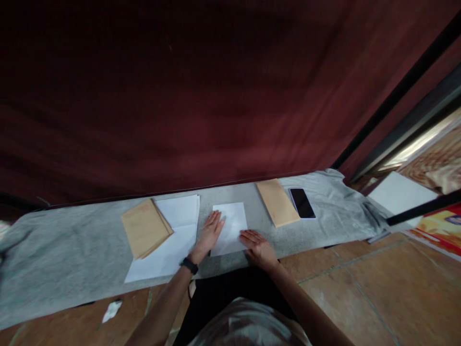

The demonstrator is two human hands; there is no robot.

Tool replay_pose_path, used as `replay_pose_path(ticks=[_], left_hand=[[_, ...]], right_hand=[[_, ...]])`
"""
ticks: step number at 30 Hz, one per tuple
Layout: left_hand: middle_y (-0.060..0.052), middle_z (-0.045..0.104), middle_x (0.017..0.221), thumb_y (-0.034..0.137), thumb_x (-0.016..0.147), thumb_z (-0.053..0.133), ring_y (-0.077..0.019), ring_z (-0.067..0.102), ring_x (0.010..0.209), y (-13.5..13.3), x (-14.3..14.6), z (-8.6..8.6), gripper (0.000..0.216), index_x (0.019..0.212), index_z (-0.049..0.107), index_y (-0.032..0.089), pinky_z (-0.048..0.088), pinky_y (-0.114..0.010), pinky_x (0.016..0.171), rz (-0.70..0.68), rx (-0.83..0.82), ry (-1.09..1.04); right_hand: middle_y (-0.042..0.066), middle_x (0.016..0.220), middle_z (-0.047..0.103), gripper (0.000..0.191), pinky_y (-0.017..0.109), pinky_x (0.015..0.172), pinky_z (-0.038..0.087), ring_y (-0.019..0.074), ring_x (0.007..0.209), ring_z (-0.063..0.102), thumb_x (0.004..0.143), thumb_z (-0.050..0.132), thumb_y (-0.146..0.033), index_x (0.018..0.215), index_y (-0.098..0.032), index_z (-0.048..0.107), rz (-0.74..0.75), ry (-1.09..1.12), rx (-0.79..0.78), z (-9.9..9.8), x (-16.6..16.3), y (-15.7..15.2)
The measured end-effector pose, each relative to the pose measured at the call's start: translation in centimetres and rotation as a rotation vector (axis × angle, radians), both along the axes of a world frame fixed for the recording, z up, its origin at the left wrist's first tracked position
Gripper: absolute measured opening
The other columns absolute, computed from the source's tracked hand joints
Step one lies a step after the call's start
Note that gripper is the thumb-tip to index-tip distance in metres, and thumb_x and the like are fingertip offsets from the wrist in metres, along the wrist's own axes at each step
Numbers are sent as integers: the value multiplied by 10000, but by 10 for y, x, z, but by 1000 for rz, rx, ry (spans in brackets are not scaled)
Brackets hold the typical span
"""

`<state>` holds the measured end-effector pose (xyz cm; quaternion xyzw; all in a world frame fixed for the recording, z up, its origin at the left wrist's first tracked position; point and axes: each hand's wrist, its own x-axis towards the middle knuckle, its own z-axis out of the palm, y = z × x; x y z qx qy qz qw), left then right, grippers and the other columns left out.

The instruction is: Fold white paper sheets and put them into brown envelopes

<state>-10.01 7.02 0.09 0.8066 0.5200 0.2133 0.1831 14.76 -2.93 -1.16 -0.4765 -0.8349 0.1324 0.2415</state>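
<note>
While a dark red drape (pixel 216 105) fills the far side of the view and a tiled floor (pixel 374 288) shows below, the person works between them at a long worktop (pixel 68 269) spread with grey cloth (pixel 334 206). Its wrinkled right end suggests that the cloth may shift if pushed hard, carrying whatever lies on it.

Large white sheets (pixel 173 250) lie to the person's left; one near corner comes close to the front edge, so a brush of the left forearm could pull them askew. Just beside them, in front of the person, is a smaller white paper (pixel 230 240), flat on the cloth. Uneven pressure there could skew or crease it, since the soft surface probably gives a little. A stack of brown envelopes (pixel 144 228) partly covers the large sheets and could slide off with them.

The left hand (pixel 210 232) lies over the smaller paper's left side, the right hand (pixel 258 247) at its right edge. Each grip is loose, fingers extended and pinching nothing.

To the right lies a single brown envelope (pixel 278 203), with a phone (pixel 302 203) so near that a careless reach could nudge both. A watch (pixel 189 265) circles the left wrist, and a white scrap (pixel 111 311) lies on the floor.
</note>
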Motion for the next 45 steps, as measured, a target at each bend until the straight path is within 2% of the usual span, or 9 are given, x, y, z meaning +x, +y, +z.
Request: replay_pose_path(ticks=[4, 8, 13, 17, 22, 27, 34, 41, 45], left_hand=[[-77, 397, 1606, 422, 954, 577, -240, 312, 1509, -53, -24, 10, 621, 1531, 410, 266, 256, -473, 1242, -291, -49, 1], [-71, 405, 1602, 281, 920, 605, -231, 364, 1483, -80, -35, 14, 637, 1526, 413, 257, 279, -464, 1240, -269, -12, 79], [-68, 468, 1561, 90, 873, 527, -221, 418, 1447, -79, -27, 16, 635, 1492, 469, 223, 326, -446, 1220, -192, 40, 120], [-60, 600, 1443, 65, 876, 511, -240, 507, 1371, -77, -24, 17, 500, 1326, 644, 235, 385, -469, 1174, -155, 18, 123], [-47, 607, 1434, -17, 780, 523, -230, 518, 1360, -76, -27, 13, 617, 1319, 654, 251, 391, -474, 1172, -118, -9, 48], [-45, 665, 1356, 25, 836, 522, -224, 566, 1308, -73, -31, 9, 454, 1171, 729, 251, 441, -467, 1138, -143, -5, 4], [-61, 494, 1542, -64, 732, 453, -205, 439, 1430, -80, -28, 7, 745, 1415, 557, 215, 370, -456, 1198, -120, 39, 25], [-61, 465, 1564, -29, 714, 534, -261, 419, 1438, -79, -25, 11, 792, 1458, 520, 244, 371, -477, 1174, -130, 26, 138], [-69, 446, 1575, 36, 766, 568, -286, 396, 1452, -83, -22, 14, 727, 1465, 516, 231, 349, -485, 1182, -125, 49, 154]], right_hand=[[71, 1487, 551, 570, 447, 1205, 379, 238, 1368, 522, 809, 614, -96, 1366, -215, 617, -30, -9, -16, 1, -1, 0], [72, 1478, 560, 553, 448, 1209, 370, 228, 1367, 525, 821, 613, -97, 1361, -215, 623, -19, -23, -22, 4, 0, -2], [49, 1450, 588, 561, 455, 1197, 391, 213, 1356, 538, 842, 593, -85, 1378, -251, 612, -2, 0, -11, 6, 3, -2], [35, 1384, 646, 507, 458, 1173, 429, 207, 1311, 581, 884, 565, -92, 1354, -268, 634, -8, 56, 7, 2, 8, -3], [43, 1388, 643, 465, 489, 1168, 431, 214, 1321, 572, 895, 576, -93, 1316, -270, 662, 10, 57, 16, -2, 12, -5], [38, 1308, 696, 377, 489, 1146, 458, 208, 1246, 631, 954, 557, -146, 1278, -289, 686, -1, 113, 1, -3, 14, -6], [47, 1360, 663, 484, 497, 1152, 445, 221, 1296, 590, 884, 564, -66, 1304, -282, 669, 3, 109, -37, -2, 20, -10], [63, 1599, 397, 698, 498, 1248, 250, 223, 1486, 357, 847, 620, -120, 1509, -272, 457, 124, -96, -164, 25, 25, -5], [-5, 1535, 497, 564, 430, 1209, 351, 200, 1443, 431, 900, 585, -160, 1435, -333, 549, 312, -21, -354, 45, 49, 6]])
